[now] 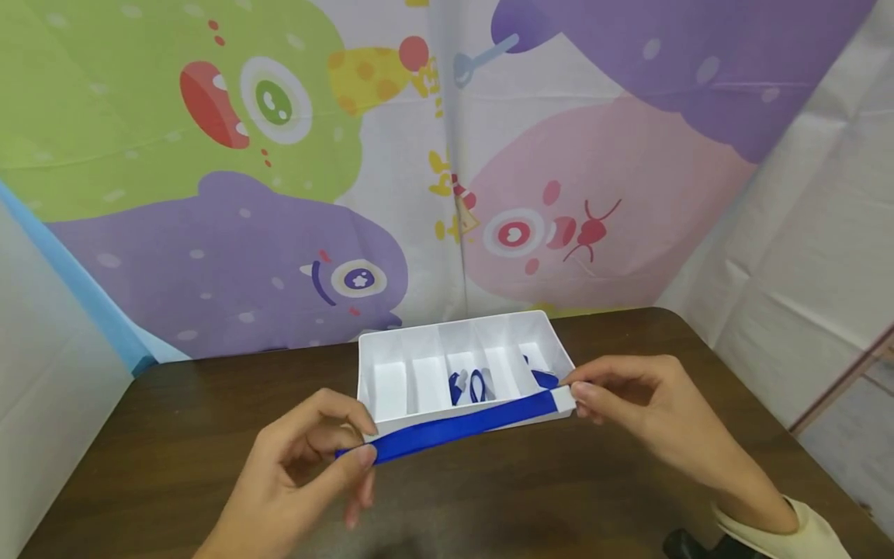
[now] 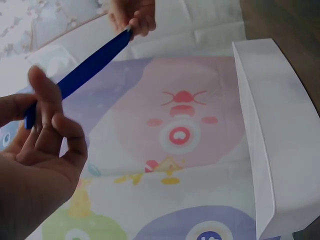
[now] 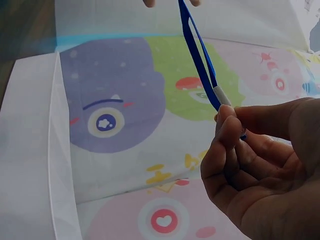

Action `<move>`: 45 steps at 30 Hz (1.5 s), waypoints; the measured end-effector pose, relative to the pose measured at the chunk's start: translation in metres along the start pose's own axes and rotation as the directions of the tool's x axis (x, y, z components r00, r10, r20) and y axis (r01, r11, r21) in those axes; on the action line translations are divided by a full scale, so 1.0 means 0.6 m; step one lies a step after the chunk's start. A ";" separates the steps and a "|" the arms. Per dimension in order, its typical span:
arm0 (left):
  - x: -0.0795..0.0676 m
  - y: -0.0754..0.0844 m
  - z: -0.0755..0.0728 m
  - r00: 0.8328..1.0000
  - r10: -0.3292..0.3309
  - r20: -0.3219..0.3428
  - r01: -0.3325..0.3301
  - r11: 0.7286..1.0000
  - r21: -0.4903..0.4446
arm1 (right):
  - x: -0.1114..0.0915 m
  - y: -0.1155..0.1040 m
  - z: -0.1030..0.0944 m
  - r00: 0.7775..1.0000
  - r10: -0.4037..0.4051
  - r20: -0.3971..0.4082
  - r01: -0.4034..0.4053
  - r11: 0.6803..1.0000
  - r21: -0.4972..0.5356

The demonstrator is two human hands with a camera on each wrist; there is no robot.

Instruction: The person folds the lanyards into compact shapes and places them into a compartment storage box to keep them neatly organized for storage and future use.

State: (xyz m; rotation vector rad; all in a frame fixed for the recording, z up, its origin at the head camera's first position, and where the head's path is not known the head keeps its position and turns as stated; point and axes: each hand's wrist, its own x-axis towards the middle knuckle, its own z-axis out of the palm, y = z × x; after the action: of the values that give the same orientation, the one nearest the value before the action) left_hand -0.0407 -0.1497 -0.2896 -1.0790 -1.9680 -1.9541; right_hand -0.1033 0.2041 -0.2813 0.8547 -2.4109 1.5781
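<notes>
A flat blue strap [image 1: 461,423] is stretched between both hands in front of a white divided tray [image 1: 457,326]. The left hand [image 1: 307,458] pinches its left end between thumb and forefinger. At the other end, the right hand [image 1: 628,396] pinches beside a white tip [image 1: 564,399]. In the right wrist view the strap [image 3: 196,55] shows two blue layers with a gap between them, and a white piece near the right fingertips. Inside the tray, blue looped pieces [image 1: 477,386] with light ends lie in the middle compartment. Another blue piece [image 1: 545,379] lies in the rightmost one.
The tray stands on a dark brown wooden table [image 1: 209,435] near its back edge. Behind hangs a cloth [image 1: 433,155] printed with cartoon animals. A black object [image 1: 687,543] shows at the bottom edge, next to the right sleeve [image 1: 817,536].
</notes>
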 end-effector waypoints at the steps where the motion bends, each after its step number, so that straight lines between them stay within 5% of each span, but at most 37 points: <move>1: 0.000 0.000 -0.003 1.000 0.013 0.023 -0.012 1.000 -0.005 | 0.000 0.000 0.000 1.000 -0.004 0.000 0.004 1.000 0.001; 6: 0.005 -0.002 -0.021 0.978 0.105 0.179 -0.097 0.994 -0.054 | 0.001 0.000 -0.001 1.000 -0.012 0.003 0.012 1.000 0.008; 13: 0.001 0.011 -0.037 0.913 0.009 0.409 0.023 0.997 -0.075 | 0.001 0.006 0.002 0.998 -0.017 0.057 0.014 0.998 0.054; 19: -0.006 0.015 -0.039 0.895 0.014 0.446 0.055 0.989 -0.140 | 0.002 0.013 0.006 0.989 0.004 0.145 -0.022 0.992 0.122; 25: 0.000 0.011 -0.033 0.919 0.110 0.378 -0.111 0.994 -0.019 | 0.004 0.023 0.012 0.981 0.054 0.188 -0.079 0.988 0.132; 28: 0.003 0.010 -0.034 0.912 0.133 0.389 -0.161 0.986 0.040 | 0.007 0.030 0.019 0.973 0.058 0.223 -0.090 0.986 0.138; 35: 0.003 0.009 -0.021 0.822 0.059 0.567 -0.048 0.998 -0.035 | 0.008 0.035 0.033 0.951 0.048 0.305 -0.083 0.991 0.101; 39: 0.002 0.005 -0.016 0.842 0.002 0.540 -0.020 0.999 0.028 | 0.003 0.027 0.041 0.957 0.007 0.291 -0.021 0.999 0.044; 45: 0.000 0.001 -0.011 0.921 -0.107 0.373 0.081 0.993 0.087 | -0.004 0.013 0.056 0.975 -0.077 0.209 0.086 0.996 -0.031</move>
State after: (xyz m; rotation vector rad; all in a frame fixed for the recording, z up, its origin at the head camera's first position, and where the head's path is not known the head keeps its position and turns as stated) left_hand -0.0427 -0.1560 -0.2880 -1.4593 -2.2998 -1.8105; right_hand -0.0989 0.1781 -0.3034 1.1484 -2.4988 1.4730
